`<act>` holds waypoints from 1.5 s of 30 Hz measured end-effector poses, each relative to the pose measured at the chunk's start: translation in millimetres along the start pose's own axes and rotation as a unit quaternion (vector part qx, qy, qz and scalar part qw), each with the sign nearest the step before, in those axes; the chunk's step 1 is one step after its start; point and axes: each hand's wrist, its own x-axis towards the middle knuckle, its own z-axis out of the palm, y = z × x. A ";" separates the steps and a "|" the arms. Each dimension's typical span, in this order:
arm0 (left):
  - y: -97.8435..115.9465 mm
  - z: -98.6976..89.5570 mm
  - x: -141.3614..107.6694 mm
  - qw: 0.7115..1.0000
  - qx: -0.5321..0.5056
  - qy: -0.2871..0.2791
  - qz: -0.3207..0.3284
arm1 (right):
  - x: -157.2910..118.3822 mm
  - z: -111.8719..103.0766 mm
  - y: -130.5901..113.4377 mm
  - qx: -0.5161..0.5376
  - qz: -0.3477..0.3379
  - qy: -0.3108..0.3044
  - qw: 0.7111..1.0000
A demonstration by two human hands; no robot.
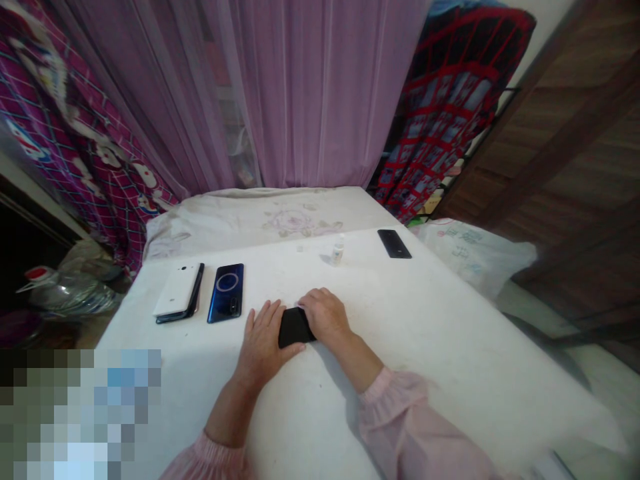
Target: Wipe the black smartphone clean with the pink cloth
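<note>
A black phone-like slab (294,328) lies on the white-covered table (300,413) between my two hands. My left hand (263,340) rests at its left side, fingers spread, with the thumb along its near edge. At the right end, my right hand (326,317) has its fingers bent and pressed together at the slab's far right corner; whatever they pinch is too small to make out. Left of my hands lies a blue phone (226,293) with a ring on its back. Beyond my right hand stands a small white bottle (337,253).
A stack with a white phone (177,290) on top sits at the table's left. Another black phone (395,244) lies at the back right. A tiny whitish piece (300,249) is near the bottle. A plastic bag (470,257) is beyond the right edge, a large bottle (70,291) beyond the left.
</note>
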 end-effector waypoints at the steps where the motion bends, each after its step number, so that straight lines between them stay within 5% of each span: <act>1: 0.0 -0.1 -0.1 1.000 0.003 0.001 0.001 | 1.0 1.2 -3.3 0.005 -0.012 -0.001 1.000; 7: 2.4 -1.9 0.4 1.000 -0.001 -0.008 -0.007 | -14.2 -10.3 25.0 0.015 0.048 0.012 0.999; 14: -7.1 1.3 -1.7 0.999 -0.026 -0.011 0.019 | -46.5 -10.3 62.4 0.067 0.129 0.100 0.984; 24: -21.6 -3.2 -4.2 0.996 -0.044 -0.052 0.064 | -71.7 -6.4 35.5 0.035 0.114 0.111 0.987; 35: -23.6 0.3 -4.5 0.996 -0.043 -0.050 0.066 | -56.3 5.5 -31.9 0.121 -0.045 0.041 0.991; 39: -23.1 -1.4 -4.3 0.995 -0.046 -0.053 0.067 | -66.6 -0.6 -13.4 0.156 -0.071 0.038 0.984; 45: -22.7 -3.8 -3.3 0.994 -0.050 -0.073 0.057 | -88.0 -11.7 37.9 0.168 -0.009 0.088 0.982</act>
